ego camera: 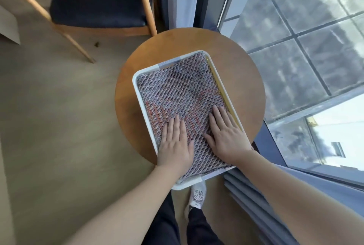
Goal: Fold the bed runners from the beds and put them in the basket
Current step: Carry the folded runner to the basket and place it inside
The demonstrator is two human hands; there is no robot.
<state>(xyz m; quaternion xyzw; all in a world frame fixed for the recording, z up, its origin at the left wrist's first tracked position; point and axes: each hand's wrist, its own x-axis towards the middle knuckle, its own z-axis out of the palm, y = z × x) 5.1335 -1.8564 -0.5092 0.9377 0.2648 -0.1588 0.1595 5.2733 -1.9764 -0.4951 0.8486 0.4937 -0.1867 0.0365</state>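
A folded bed runner (181,91), woven in grey with orange-red patches, lies flat inside a white rectangular basket (137,91) and fills it almost edge to edge. The basket stands on a small round wooden table (177,42). My left hand (174,144) lies flat on the near left part of the runner, fingers straight and together. My right hand (224,132) rests flat on the near right part, fingers straight and slightly spread. Both palms press down on the cloth; neither hand grips it.
A wooden chair (98,2) with a dark seat stands at the back left on the beige floor. A large window (295,47) runs along the right, with grey curtain folds (254,195) below it. My legs and a white shoe (198,195) are under the table's near edge.
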